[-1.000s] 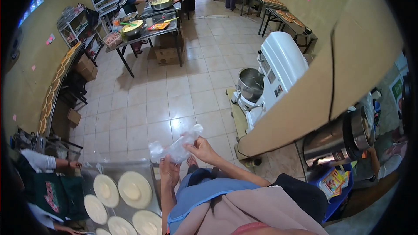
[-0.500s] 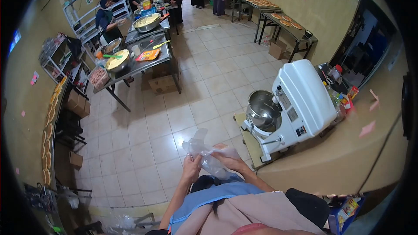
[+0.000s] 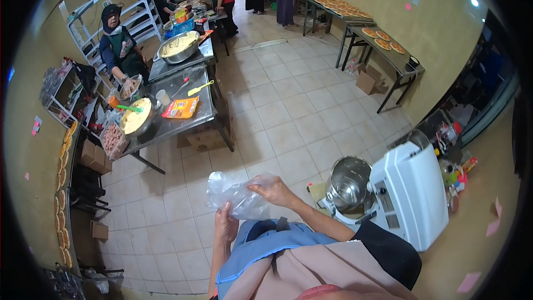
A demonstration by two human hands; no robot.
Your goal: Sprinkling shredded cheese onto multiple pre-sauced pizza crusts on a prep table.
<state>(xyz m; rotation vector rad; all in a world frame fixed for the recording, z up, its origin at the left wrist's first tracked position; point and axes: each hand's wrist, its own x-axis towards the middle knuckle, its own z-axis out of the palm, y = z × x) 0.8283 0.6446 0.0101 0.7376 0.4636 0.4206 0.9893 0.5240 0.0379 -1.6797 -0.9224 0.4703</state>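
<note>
A thin, clear plastic bag [image 3: 232,200], crumpled and partly spread, is between my hands in front of my body. My left hand [image 3: 225,222] pinches its lower left side, with the thumb on top. At the upper right part of the bag, my right hand [image 3: 275,191] grips the plastic, fingers closed on it. Beneath my hands shows the blue apron [image 3: 288,240] that I wear.
A white stand mixer [image 3: 408,197] with a steel bowl [image 3: 350,180] is close on my right. Ahead left, a metal table [image 3: 191,78] bears bowls of cream-coloured mix; a person [image 3: 119,50] works behind it. Tables of round flat breads [image 3: 383,41] line the right wall.
The mixer has shifted lower and right in view, and the table looks nearer. My right hand has moved up the bag, which spreads out further left. The person behind the table now stands more upright.
</note>
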